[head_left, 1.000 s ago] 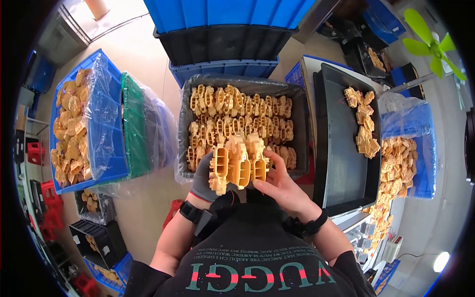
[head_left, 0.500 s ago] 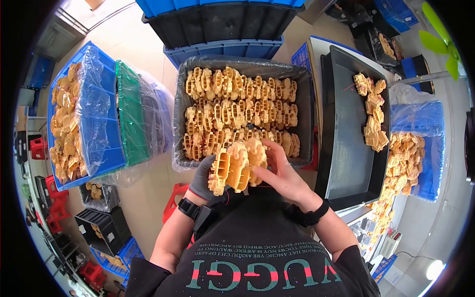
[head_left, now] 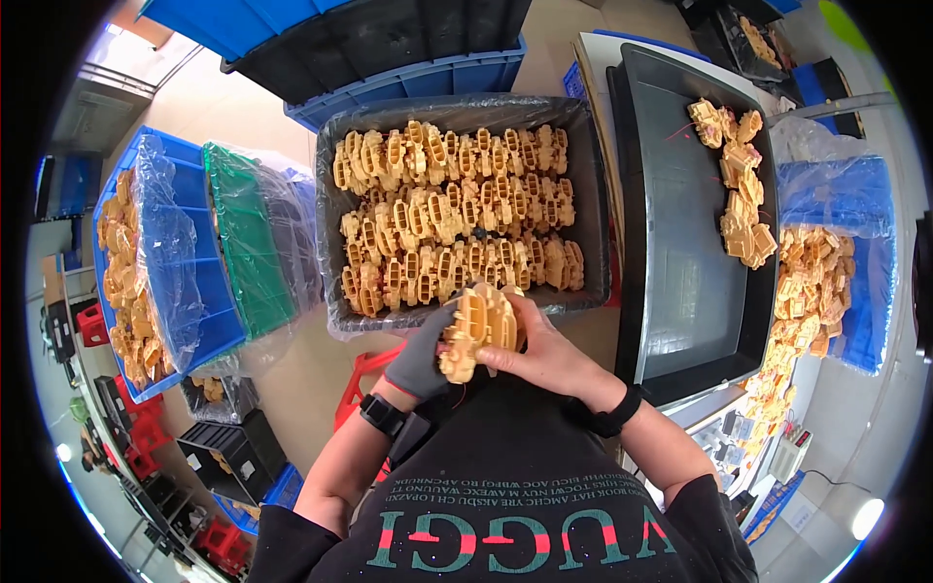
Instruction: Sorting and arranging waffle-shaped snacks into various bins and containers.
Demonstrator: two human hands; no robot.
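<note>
Sitting just by the near rim of the lined bin [head_left: 593,214], clasped between gloved left hand [head_left: 425,355] and bare right hand [head_left: 547,358], both part-curled around them, the parts [head_left: 473,332] should handle stiff, fairly light, maybe chippable, best gripped by the side walls, and look tan, lumpy, narrow-slotted.

Bright, fairly even light fills the scene, with a white lamp [head_left: 868,517] flaring at four o'clock and the floor [head_left: 199,87] paling near ten. Clear plastic [head_left: 173,248] catches glare at nine o'clock, while the held tan parts [head_left: 473,325] look crisp. Fisheye distortion bends straight edges toward a black rim, a green blade [head_left: 846,24] blurring at two.
</note>
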